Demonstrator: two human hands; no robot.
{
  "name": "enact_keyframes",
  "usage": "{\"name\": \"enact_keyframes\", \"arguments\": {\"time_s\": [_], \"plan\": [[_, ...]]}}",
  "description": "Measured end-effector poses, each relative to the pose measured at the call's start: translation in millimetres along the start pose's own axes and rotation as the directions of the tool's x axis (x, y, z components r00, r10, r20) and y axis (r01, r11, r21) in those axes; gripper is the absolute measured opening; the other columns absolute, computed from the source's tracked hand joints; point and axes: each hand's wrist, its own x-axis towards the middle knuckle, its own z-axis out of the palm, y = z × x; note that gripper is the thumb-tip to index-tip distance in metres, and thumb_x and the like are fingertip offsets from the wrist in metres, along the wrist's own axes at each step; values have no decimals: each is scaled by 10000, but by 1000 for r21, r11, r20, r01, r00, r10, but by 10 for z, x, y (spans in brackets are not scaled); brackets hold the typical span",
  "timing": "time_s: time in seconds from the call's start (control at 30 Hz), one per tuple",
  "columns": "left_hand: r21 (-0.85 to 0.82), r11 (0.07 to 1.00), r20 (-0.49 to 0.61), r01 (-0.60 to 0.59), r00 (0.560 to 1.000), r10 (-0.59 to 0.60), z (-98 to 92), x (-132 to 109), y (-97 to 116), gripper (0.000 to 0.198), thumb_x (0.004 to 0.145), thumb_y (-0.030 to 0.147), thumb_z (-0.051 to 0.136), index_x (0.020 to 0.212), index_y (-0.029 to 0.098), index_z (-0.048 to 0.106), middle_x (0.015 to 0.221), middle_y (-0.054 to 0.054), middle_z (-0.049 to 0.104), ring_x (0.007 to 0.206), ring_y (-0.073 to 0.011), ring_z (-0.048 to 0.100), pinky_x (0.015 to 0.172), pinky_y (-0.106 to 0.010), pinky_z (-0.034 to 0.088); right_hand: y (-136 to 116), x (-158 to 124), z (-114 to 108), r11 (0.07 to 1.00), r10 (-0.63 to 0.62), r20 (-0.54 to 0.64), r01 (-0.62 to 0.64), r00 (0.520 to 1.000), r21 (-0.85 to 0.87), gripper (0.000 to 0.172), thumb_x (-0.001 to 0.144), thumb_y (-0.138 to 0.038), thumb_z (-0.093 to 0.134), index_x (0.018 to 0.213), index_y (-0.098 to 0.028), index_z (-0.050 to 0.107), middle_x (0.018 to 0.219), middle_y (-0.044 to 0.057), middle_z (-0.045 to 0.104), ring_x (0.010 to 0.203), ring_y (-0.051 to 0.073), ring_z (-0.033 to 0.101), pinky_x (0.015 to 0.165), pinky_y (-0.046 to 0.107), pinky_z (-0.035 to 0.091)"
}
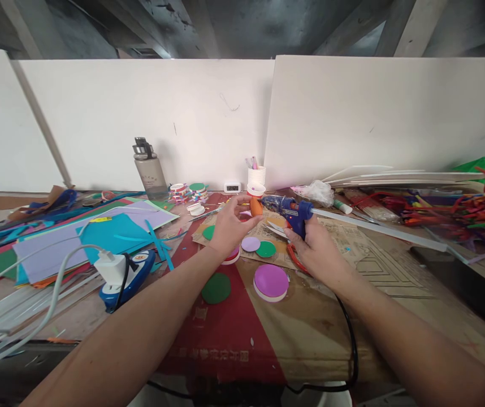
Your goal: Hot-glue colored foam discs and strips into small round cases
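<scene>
The left hand [234, 225] pinched an orange disc [256, 207] on edge, its fingers narrowed around the rim, above the middle of the worktop. The right hand [315, 244] was wrapped around the handle of a blue glue gun [297, 213], its fingers closed on the grip, though the trigger finger could not be made out. The nozzle pointed at the disc and stood very near it; whether the two touched could not be told.

The step in hand looked like putting glue on the disc, and doing it well called for a steady left pinch with the fingertips clear of the hot tip. A thin, even bead laid just inside the edge would likely have served better than a thick one, which might squeeze out at the side. Turning the disc, rather than swinging the gun, seemed the surer way, since the long glue stick [378, 228] jutted far out behind and could catch. The black cord [350, 333] needed slack. Below lay a purple disc [271, 280] and a dark green disc [216, 288], best kept free of drips, with red-handled scissors [297, 261] near the right hand.
</scene>
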Motion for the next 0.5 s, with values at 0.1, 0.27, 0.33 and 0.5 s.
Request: {"name": "enact_keyframes", "arguments": {"time_s": [0.1, 0.27, 0.33, 0.5], "plan": [[-27, 998, -11, 54, 998, -55, -19, 8, 17, 414, 710, 288, 782, 1054, 202, 568, 1189, -107, 651, 1019, -244, 677, 842, -384, 553, 0, -12, -3, 1000, 11, 7, -11, 1000, -15, 310, 892, -343, 485, 1142, -176, 558, 1101, 177, 659, 1018, 338, 613, 949, 536, 462], [-67, 996, 4, 64, 998, -63, -17, 13, 35, 403, 714, 264, 772, 1054, 200, 565, 1205, -112, 648, 1051, -249, 673, 833, -375, 559, -9, -30, -3, 1000, 21, -9, -21, 1000, -12, 309, 894, -351, 478, 1145, -185, 551, 1080, 165, 666, 997, 334, 620, 913, 530, 478], [-76, 996, 14, 47, 999, -46, -8, 12, 26, 406, 715, 261, 771, 1059, 202, 563, 1225, -115, 637, 1064, -252, 668, 834, -377, 563, -16, -31, -5, 1000, 22, -20, -22, 1000, -4, 293, 895, -347, 475, 1130, -191, 553, 1065, 159, 670, 985, 329, 625, 903, 522, 483], [-78, 997, 58, 17, 998, -13, 3, 4, 0, 433, 711, 246, 774, 1087, 207, 563, 1208, -110, 645, 1096, -252, 651, 880, -398, 563, -30, -20, -22, 1000, 0, -34, 0, 999, 1, 239, 892, -335, 483, 1074, -200, 561, 1139, 165, 655, 1070, 327, 606, 977, 519, 449]]}}
